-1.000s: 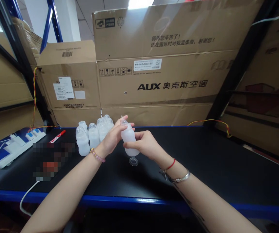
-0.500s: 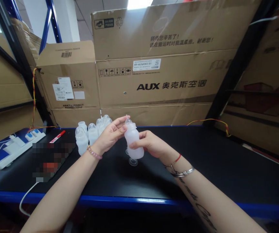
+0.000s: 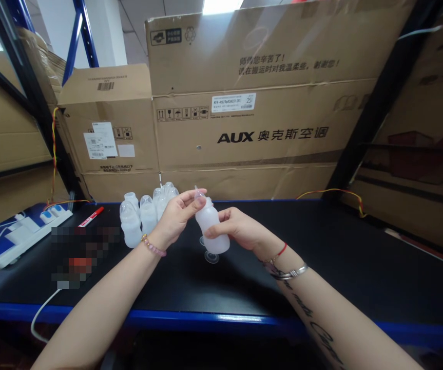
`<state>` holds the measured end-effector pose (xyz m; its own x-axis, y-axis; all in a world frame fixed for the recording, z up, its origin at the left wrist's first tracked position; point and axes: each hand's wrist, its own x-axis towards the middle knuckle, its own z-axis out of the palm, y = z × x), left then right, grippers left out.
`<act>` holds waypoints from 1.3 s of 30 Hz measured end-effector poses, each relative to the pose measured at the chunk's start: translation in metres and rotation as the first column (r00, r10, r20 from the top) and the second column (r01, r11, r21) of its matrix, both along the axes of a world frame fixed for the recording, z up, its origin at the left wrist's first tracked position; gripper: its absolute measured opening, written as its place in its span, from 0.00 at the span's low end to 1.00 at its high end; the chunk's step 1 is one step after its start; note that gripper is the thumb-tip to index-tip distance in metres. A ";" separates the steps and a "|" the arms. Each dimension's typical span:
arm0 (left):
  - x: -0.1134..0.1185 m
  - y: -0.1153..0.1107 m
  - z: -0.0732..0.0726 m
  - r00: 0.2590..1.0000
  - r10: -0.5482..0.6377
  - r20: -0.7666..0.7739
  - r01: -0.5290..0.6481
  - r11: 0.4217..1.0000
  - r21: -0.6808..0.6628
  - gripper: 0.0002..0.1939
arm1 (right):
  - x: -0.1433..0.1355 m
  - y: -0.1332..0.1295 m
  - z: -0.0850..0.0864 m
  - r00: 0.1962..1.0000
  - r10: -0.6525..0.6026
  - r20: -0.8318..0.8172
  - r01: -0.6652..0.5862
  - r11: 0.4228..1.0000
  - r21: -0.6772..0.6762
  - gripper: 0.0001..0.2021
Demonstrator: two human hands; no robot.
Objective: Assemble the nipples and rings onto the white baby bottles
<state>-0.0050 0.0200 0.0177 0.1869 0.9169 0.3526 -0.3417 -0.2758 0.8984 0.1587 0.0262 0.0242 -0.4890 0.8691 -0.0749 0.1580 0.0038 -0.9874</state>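
Observation:
A frosted white baby bottle (image 3: 214,231) is held above the black tabletop, its top leaning left. My right hand (image 3: 238,228) grips its body from the right, thumb across the front. At the top, my left hand (image 3: 178,211) is closed with thumb and fingers on a clear silicone teat (image 3: 199,196), which sits at the bottle's mouth. Whether the teat is fully seated I cannot tell. Beneath the bottle, a clear round disc-like teat (image 3: 211,257) lies on the table, with another partly hidden behind the bottle.
Several similar bottles (image 3: 132,226) stand at the left, some with clear tops. Farther left are a red-and-white marker (image 3: 91,217), a blurred-out dark item (image 3: 82,257) with a white cable, and a power strip (image 3: 32,234). Large cardboard sheets (image 3: 275,164) wall off the back.
The bottle's top has tilted further left. My left hand has moved slightly down and closed more tightly on the teat, while my right hand keeps its grip.

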 end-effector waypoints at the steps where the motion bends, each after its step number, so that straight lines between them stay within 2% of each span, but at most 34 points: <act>1: -0.002 0.000 0.001 0.999 -0.054 0.000 0.054 0.999 0.007 0.24 | 0.001 0.000 0.000 1.000 0.022 -0.012 -0.022 1.000 -0.011 0.13; 4: -0.007 0.000 0.002 0.987 -0.160 0.004 0.159 0.987 0.037 0.23 | 0.002 0.002 -0.001 0.996 0.080 -0.050 -0.082 0.996 -0.034 0.14; 7: -0.007 0.000 0.001 0.985 -0.171 0.013 0.171 0.985 0.037 0.23 | 0.003 0.005 -0.003 0.991 0.109 -0.073 -0.113 0.992 -0.052 0.14; 9: -0.003 0.000 -0.001 0.992 -0.127 0.015 0.127 0.992 0.012 0.24 | 0.002 0.005 -0.003 0.993 0.095 -0.076 -0.100 0.993 -0.055 0.14; 12: 0.003 -0.002 -0.003 1.000 0.003 0.005 -0.003 1.000 -0.003 0.27 | 0.001 0.004 -0.001 0.996 0.040 -0.074 -0.041 0.999 -0.024 0.14; 14: 0.006 -0.003 -0.004 0.996 0.084 0.005 -0.084 0.996 0.007 0.26 | -0.001 0.002 0.001 0.999 0.009 -0.050 -0.009 1.000 0.004 0.14; 16: 0.006 -0.004 -0.004 0.994 0.108 -0.005 -0.108 0.994 0.017 0.24 | -0.001 0.000 0.002 1.000 -0.001 -0.016 0.001 1.000 0.022 0.13; 21: -0.002 -0.002 -0.003 0.999 -0.014 -0.053 0.017 0.998 0.060 0.22 | 0.002 0.001 -0.001 0.999 0.049 -0.013 -0.048 0.998 0.036 0.15; 25: -0.004 -0.001 -0.002 0.996 -0.086 -0.031 0.088 0.994 0.061 0.21 | 0.004 0.004 -0.004 0.996 0.082 -0.044 -0.081 0.997 0.010 0.15; 29: 0.000 -0.003 -0.002 0.996 -0.088 0.005 0.088 0.996 0.034 0.23 | 0.001 0.003 -0.003 0.995 0.071 -0.074 -0.073 0.997 -0.022 0.14; 35: 0.005 -0.005 -0.004 0.999 0.010 0.035 -0.010 1.000 0.013 0.24 | 0.000 0.002 -0.002 0.990 0.077 -0.114 -0.083 0.995 -0.057 0.15; 39: 0.001 -0.004 -0.003 0.996 -0.077 0.046 0.077 0.997 0.005 0.25 | 0.001 0.005 -0.008 0.990 0.082 -0.116 -0.088 0.995 -0.043 0.16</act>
<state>-0.0041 0.0163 0.0151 0.2403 0.8993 0.3655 -0.4034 -0.2500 0.8802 0.1598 0.0316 0.0166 -0.5686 0.8207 -0.0553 0.0457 -0.0356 -0.9983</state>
